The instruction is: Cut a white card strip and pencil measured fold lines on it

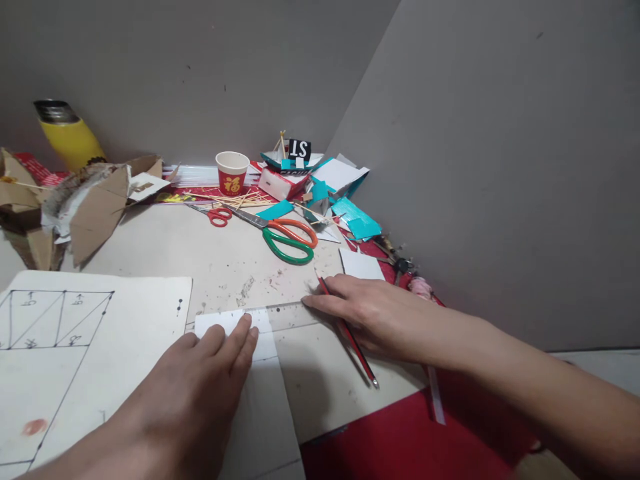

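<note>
Nearest to me, I've got the left hand (200,373) flat and open, fingers spread on a white strip of paper (255,373), pinning it to the pale board under it. Just beyond its fingertips lies a clear plastic ruler (280,312), running left to right across the strip's far end. On the right, the right hand (370,313) is pressed palm-down with fingertips on the ruler's right end; a red pencil (350,333) sits tucked under it, tip pointing near-right, though I can't tell whether the fingers actually grip it. Off to the left, a white sheet with a ruled pencil diagram (75,333) lies beside the strip. Farther out, green-and-orange-handled scissors (287,239) rest on the board, with smaller red-handled scissors (217,215) just left of them. At the far wall, a red paper cup (232,172) stands upright, teal paper scraps (355,220) are piled to the right, and torn brown cardboard (95,207) sits far left.
</note>
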Motion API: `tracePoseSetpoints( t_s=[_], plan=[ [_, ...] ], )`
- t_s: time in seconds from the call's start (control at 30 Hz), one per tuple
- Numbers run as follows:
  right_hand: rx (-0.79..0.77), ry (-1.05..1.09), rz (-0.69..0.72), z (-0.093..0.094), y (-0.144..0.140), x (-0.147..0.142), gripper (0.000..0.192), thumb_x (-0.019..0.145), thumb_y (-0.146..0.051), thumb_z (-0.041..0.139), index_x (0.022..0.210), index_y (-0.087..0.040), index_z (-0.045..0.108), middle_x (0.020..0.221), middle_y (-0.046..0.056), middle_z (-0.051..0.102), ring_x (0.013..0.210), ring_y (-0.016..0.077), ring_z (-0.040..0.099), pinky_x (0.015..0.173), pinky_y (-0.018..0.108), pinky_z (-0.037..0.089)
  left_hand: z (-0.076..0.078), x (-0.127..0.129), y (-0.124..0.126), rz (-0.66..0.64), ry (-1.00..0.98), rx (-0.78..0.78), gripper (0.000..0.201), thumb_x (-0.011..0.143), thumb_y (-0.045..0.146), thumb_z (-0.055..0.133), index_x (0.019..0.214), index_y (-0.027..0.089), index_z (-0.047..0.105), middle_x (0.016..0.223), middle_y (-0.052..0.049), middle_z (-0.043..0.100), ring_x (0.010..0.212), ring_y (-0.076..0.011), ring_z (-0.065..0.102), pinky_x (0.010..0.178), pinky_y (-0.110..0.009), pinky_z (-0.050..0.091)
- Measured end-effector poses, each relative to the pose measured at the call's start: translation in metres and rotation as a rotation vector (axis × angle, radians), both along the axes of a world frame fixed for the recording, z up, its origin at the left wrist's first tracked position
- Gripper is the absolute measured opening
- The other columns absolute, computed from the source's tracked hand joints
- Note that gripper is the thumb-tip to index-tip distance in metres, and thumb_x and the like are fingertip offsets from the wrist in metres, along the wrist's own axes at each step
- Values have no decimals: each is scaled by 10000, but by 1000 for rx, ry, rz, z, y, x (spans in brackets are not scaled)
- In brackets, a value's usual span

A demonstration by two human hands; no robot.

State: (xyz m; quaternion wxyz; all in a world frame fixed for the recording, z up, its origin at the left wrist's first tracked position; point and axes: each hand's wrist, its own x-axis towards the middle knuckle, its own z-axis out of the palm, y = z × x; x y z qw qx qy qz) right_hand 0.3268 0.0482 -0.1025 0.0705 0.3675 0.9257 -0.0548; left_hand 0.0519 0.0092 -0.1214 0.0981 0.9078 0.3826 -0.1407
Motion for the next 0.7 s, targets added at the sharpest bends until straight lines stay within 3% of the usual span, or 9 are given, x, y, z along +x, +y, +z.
tracePoseSetpoints(
  t_s=[0.7],
  plan=[
    [7,-22,-7,-3,0,4,443,858,-55,483,1271,-202,550,962,95,544,814,217,551,633,283,406,-1,-1,1,19,-17,-3,808,703,173,503,1492,102,346,1564,-95,349,1089,-324,600,835,-493,536]
  ],
)
